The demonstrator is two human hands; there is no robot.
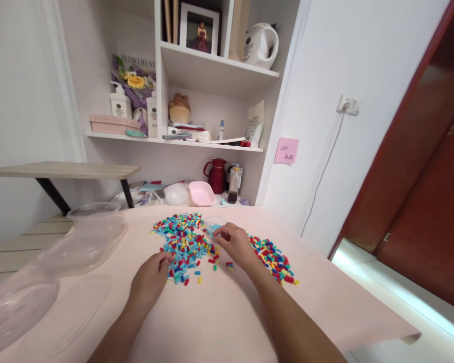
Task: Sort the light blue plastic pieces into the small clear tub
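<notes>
Small coloured building bricks (187, 252) lie in a loose heap on the pink table covering, many of them light blue. My left hand (151, 280) is at the heap's left edge, its fingers curled together; whatever they may hold is too small to make out. Further up, my right hand (236, 244) reaches over a small clear container (214, 222) with light blue bricks in it. Its fingertips are bent together near the container's rim, and I cannot tell if a brick is between them. A second pile of mixed bricks (274, 259) lies to the right, partly behind my right hand.
Clear plastic tubs (87, 244) and lids stand along the table's left side. At the back are a pink bowl (202, 193), a red jug (216, 175) and a bottle of dark liquid (234, 185). Shelves (219, 64) rise behind, and a wooden stand (64, 170) is on the left.
</notes>
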